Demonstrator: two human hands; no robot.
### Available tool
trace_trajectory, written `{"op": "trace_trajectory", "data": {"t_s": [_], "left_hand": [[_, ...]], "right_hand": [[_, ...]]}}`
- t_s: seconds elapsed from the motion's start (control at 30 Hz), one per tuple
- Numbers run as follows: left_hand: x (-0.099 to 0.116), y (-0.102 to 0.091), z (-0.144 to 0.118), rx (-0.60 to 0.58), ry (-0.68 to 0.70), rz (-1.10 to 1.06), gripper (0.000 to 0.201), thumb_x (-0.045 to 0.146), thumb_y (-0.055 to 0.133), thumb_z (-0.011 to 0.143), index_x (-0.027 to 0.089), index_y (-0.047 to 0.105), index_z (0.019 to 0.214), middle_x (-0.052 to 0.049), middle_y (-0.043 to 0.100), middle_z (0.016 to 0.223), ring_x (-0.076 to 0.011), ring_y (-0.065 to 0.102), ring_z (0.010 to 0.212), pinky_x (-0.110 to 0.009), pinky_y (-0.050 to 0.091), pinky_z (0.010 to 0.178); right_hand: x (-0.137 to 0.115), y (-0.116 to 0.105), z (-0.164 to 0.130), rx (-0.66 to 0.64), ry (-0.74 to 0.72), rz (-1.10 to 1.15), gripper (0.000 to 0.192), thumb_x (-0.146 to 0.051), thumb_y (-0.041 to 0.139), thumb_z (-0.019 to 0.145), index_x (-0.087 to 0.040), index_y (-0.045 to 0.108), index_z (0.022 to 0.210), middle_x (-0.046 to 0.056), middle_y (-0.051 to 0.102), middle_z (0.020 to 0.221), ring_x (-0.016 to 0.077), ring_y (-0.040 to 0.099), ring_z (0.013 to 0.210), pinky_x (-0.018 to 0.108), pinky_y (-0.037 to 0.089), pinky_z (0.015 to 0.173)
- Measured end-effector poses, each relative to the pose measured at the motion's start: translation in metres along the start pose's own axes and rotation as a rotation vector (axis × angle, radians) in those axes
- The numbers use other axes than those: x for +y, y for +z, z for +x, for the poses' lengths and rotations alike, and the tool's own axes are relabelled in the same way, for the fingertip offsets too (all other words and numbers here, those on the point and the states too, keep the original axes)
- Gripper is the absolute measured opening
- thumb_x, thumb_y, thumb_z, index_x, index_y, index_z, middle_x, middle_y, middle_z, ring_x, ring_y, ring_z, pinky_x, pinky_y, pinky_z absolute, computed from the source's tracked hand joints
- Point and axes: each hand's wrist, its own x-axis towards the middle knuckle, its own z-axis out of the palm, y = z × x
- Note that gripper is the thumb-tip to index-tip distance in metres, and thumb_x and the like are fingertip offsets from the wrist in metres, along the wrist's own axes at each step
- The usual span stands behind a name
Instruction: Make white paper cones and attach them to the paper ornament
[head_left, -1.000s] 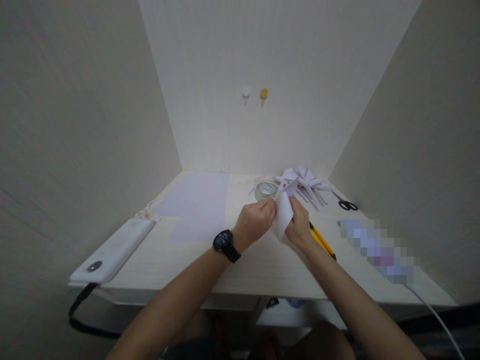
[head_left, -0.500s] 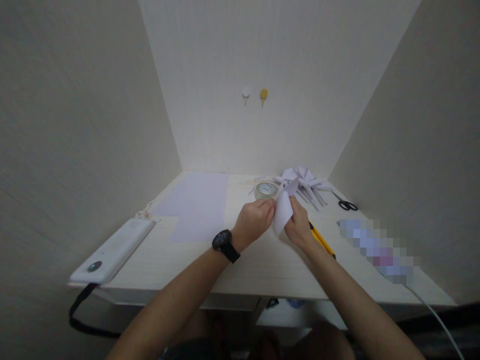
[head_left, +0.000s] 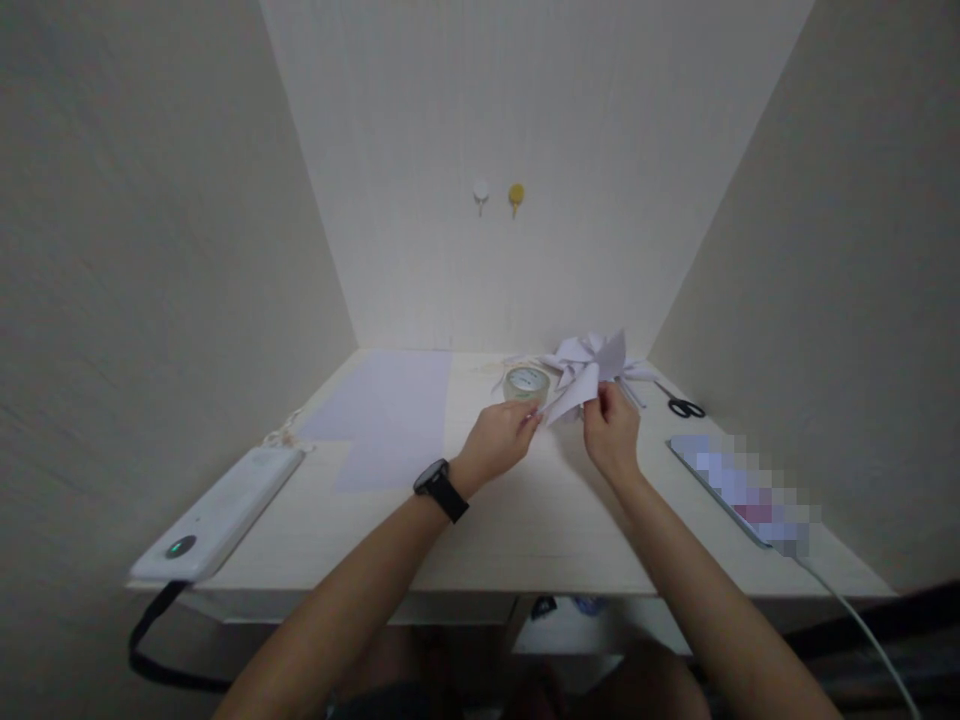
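Both hands hold one folded white paper piece above the middle of the desk. My left hand, with a black watch on its wrist, pinches the paper's lower left tip. My right hand grips its right side. Just behind the paper lies a pile of folded white paper shapes, and a roll of clear tape sits to the left of that pile.
Flat white paper sheets lie at the back left. A white power bank with a cable sits at the left edge. Black scissors and a pixelated flat device with a cable lie on the right. Walls enclose three sides.
The folded paper has been turned from hanging downward to lying nearly flat and moved farther back toward the pile. My right hand shifted back; the yellow knife by it is now hidden.
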Motion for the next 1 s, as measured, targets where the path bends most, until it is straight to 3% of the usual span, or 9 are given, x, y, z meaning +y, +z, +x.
{"op": "trace_trajectory", "data": {"t_s": [0.1, 0.2, 0.33, 0.4, 0.47, 0.57, 0.7, 0.87, 1.0], "left_hand": [[-0.007, 0.001, 0.001, -0.109, -0.069, -0.048, 0.025, 0.027, 0.053, 0.095, 0.019, 0.073, 0.107, -0.007, 0.077, 0.096, -0.0207, 0.072, 0.084, -0.029, 0.053, 0.074], [-0.013, 0.005, 0.000, -0.149, -0.155, -0.180, 0.022, 0.024, 0.056, 0.092, 0.018, 0.075, 0.099, -0.005, 0.077, 0.084, -0.0194, 0.071, 0.077, -0.028, 0.051, 0.071], [-0.018, 0.010, 0.002, -0.151, -0.314, -0.439, 0.021, 0.017, 0.055, 0.089, 0.015, 0.075, 0.097, -0.006, 0.077, 0.084, -0.0159, 0.069, 0.071, -0.027, 0.051, 0.070], [-0.019, 0.012, 0.004, -0.151, -0.403, -0.575, 0.019, 0.015, 0.056, 0.088, 0.013, 0.074, 0.095, -0.008, 0.077, 0.087, -0.0147, 0.069, 0.069, -0.025, 0.051, 0.067], [-0.020, 0.014, 0.007, -0.136, -0.492, -0.727, 0.016, 0.015, 0.061, 0.086, 0.011, 0.074, 0.092, -0.009, 0.076, 0.086, -0.0147, 0.069, 0.068, -0.025, 0.051, 0.065], [-0.021, 0.018, 0.008, -0.103, -0.580, -0.941, 0.012, 0.019, 0.072, 0.081, 0.010, 0.074, 0.088, -0.009, 0.075, 0.082, -0.0159, 0.070, 0.070, -0.026, 0.053, 0.067], [-0.022, 0.022, 0.004, -0.102, -0.614, -1.168, 0.032, 0.029, 0.087, 0.067, 0.010, 0.074, 0.089, -0.010, 0.075, 0.086, -0.0172, 0.071, 0.075, -0.029, 0.054, 0.072], [-0.023, 0.023, 0.001, -0.079, -0.602, -1.275, 0.037, 0.034, 0.090, 0.062, 0.008, 0.074, 0.082, -0.008, 0.073, 0.079, -0.0151, 0.069, 0.072, -0.027, 0.054, 0.073], [-0.024, 0.022, 0.002, -0.065, -0.696, -1.278, 0.035, 0.025, 0.088, 0.066, 0.009, 0.074, 0.093, -0.011, 0.075, 0.090, -0.0163, 0.070, 0.078, -0.029, 0.055, 0.076]], "right_hand": [[0.003, -0.001, 0.003, 0.030, 0.056, -0.013, 0.026, -0.041, 0.047, 0.091, -0.020, 0.059, 0.081, 0.003, 0.061, 0.070, 0.0213, 0.054, 0.065, 0.033, 0.036, 0.062], [0.001, -0.005, 0.007, 0.040, 0.015, -0.070, 0.033, -0.045, 0.045, 0.094, -0.019, 0.061, 0.081, 0.006, 0.063, 0.072, 0.0230, 0.056, 0.069, 0.036, 0.041, 0.067], [0.002, -0.017, 0.014, 0.165, -0.187, -0.254, 0.036, -0.041, 0.041, 0.097, -0.014, 0.064, 0.107, 0.018, 0.067, 0.107, 0.0301, 0.056, 0.105, 0.048, 0.040, 0.094], [0.004, -0.021, 0.016, 0.128, -0.242, -0.326, 0.041, -0.037, 0.037, 0.098, -0.012, 0.062, 0.119, 0.020, 0.064, 0.121, 0.0309, 0.051, 0.119, 0.050, 0.036, 0.102], [0.007, -0.021, 0.014, 0.036, -0.258, -0.368, 0.042, -0.034, 0.034, 0.099, -0.012, 0.065, 0.117, 0.018, 0.066, 0.123, 0.0302, 0.050, 0.124, 0.049, 0.036, 0.105], [0.003, -0.017, 0.006, -0.057, -0.251, -0.375, 0.043, -0.034, 0.034, 0.099, -0.013, 0.071, 0.105, 0.015, 0.072, 0.110, 0.0296, 0.057, 0.116, 0.047, 0.039, 0.104], [-0.021, -0.007, -0.005, -0.168, -0.164, -0.234, 0.047, -0.038, 0.034, 0.099, -0.014, 0.074, 0.092, 0.015, 0.075, 0.096, 0.0281, 0.065, 0.096, 0.044, 0.047, 0.092], [-0.049, -0.001, -0.013, -0.424, -0.013, 0.231, 0.044, -0.048, 0.045, 0.096, -0.019, 0.070, 0.117, 0.008, 0.076, 0.109, 0.0228, 0.070, 0.095, 0.034, 0.053, 0.082], [-0.046, -0.007, -0.010, -0.235, 0.131, 0.040, 0.061, -0.043, 0.046, 0.094, -0.012, 0.043, 0.147, 0.008, 0.078, 0.090, 0.0233, 0.071, 0.079, 0.035, 0.052, 0.078]]}}
